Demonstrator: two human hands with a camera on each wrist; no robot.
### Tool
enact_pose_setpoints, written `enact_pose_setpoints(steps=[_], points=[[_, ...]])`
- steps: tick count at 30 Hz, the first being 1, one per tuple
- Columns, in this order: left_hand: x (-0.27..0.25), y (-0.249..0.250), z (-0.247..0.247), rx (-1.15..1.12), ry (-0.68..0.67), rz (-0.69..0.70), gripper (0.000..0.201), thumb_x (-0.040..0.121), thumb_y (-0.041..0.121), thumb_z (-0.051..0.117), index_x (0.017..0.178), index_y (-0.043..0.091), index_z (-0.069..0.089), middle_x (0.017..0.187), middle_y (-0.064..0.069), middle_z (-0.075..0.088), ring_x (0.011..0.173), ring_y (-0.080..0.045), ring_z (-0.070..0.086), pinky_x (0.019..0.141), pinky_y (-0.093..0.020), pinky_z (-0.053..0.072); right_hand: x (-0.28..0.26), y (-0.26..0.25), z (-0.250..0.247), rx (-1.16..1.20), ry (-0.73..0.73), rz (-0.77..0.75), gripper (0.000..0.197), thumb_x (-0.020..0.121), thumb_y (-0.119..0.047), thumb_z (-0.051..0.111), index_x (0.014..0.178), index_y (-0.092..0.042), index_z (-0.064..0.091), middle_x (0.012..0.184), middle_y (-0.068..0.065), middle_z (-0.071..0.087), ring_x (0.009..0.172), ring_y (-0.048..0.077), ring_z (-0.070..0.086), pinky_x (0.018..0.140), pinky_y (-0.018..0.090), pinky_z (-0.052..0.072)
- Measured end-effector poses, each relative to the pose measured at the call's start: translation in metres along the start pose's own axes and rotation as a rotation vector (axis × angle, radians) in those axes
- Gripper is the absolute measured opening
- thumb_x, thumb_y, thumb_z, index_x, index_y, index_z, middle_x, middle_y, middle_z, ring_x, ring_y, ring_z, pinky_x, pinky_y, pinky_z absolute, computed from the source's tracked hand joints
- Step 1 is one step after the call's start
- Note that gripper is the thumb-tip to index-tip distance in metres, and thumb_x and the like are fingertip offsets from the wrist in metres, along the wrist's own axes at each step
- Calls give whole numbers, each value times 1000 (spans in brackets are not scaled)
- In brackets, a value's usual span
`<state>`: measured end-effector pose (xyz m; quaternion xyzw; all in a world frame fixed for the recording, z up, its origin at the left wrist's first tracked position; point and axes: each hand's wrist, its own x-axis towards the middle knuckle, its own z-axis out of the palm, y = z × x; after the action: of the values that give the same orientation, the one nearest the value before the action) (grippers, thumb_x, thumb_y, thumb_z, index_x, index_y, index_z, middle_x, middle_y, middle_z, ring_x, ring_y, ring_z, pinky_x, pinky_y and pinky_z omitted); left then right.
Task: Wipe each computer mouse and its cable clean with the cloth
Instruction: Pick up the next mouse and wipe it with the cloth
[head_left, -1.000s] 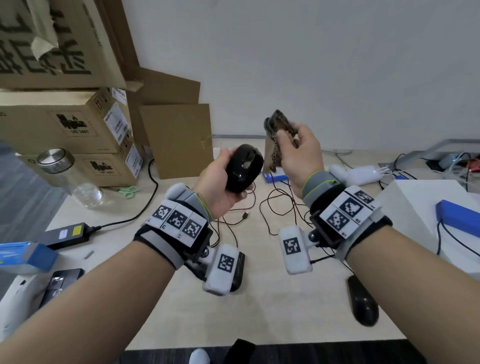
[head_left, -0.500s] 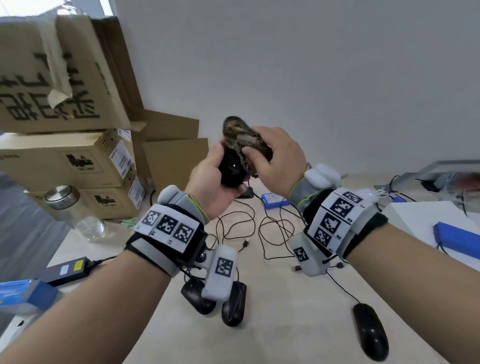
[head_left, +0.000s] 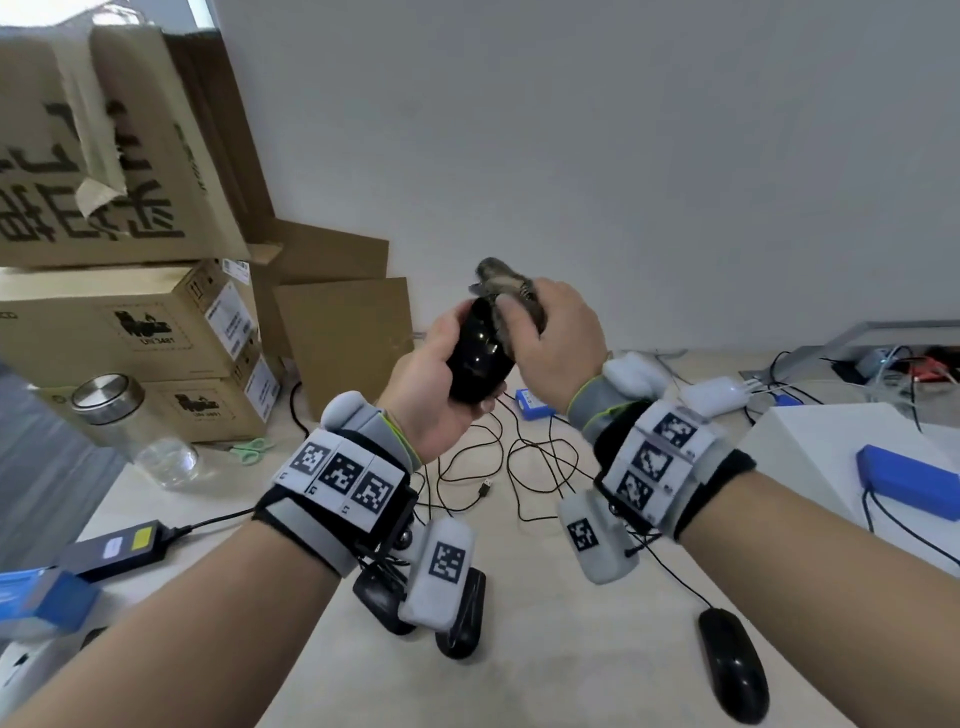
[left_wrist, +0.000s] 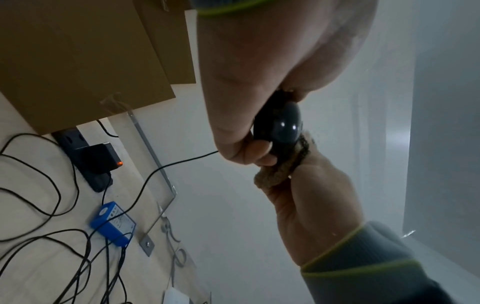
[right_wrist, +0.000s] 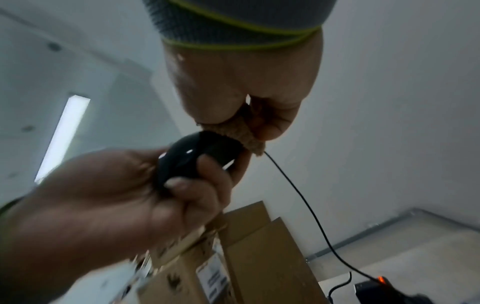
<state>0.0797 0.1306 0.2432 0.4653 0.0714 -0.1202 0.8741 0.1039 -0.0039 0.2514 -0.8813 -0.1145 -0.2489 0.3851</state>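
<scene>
My left hand (head_left: 434, 387) grips a glossy black mouse (head_left: 475, 358) in the air above the table, fingers curled round its body (right_wrist: 192, 158). My right hand (head_left: 550, 332) pinches a brown knitted cloth (head_left: 506, 283) and presses it against the mouse's far end (left_wrist: 285, 166). The mouse's thin black cable (right_wrist: 306, 205) runs from under the cloth down towards the table. Three more black mice lie on the table: one at the front right (head_left: 732, 662) and two under my left wrist (head_left: 462, 613).
Stacked cardboard boxes (head_left: 130, 322) stand at the left, with a glass jar (head_left: 124, 421) and green scissors (head_left: 252, 449) before them. Loose black cables (head_left: 519, 467) and a small blue box (head_left: 532, 402) lie mid-table. A black power adapter (head_left: 114, 545) sits front left; a white box (head_left: 852, 457) stands right.
My right hand brought the cloth from beside the mouse onto its far end, and both hands rose and came together. The camera tilted up.
</scene>
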Motion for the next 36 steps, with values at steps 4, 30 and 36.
enact_pose_setpoints(steps=[4,30,36], points=[[6,0,-3,-122,37,-38,45,102,42,40,131,12,58,124,-11,66,103,-26,67,68,-35,56,-28,-8,11,30,-25,-281,37,86,-42,58,109,-14,66,95,4,57,82,9,50,68,16,34],[-7,0,-22,1243,198,633,26,71,31,80,96,28,76,80,8,74,77,-12,68,70,-27,52,-4,23,3,-40,-75,137,26,85,-39,67,95,-15,70,100,9,63,96,25,59,76,18,33],[2,8,-15,1533,265,476,28,78,11,57,55,18,45,54,4,48,63,-24,54,56,-28,35,-34,-24,14,135,-84,-143,20,77,-31,71,88,-14,72,87,3,58,77,8,50,67,13,35]])
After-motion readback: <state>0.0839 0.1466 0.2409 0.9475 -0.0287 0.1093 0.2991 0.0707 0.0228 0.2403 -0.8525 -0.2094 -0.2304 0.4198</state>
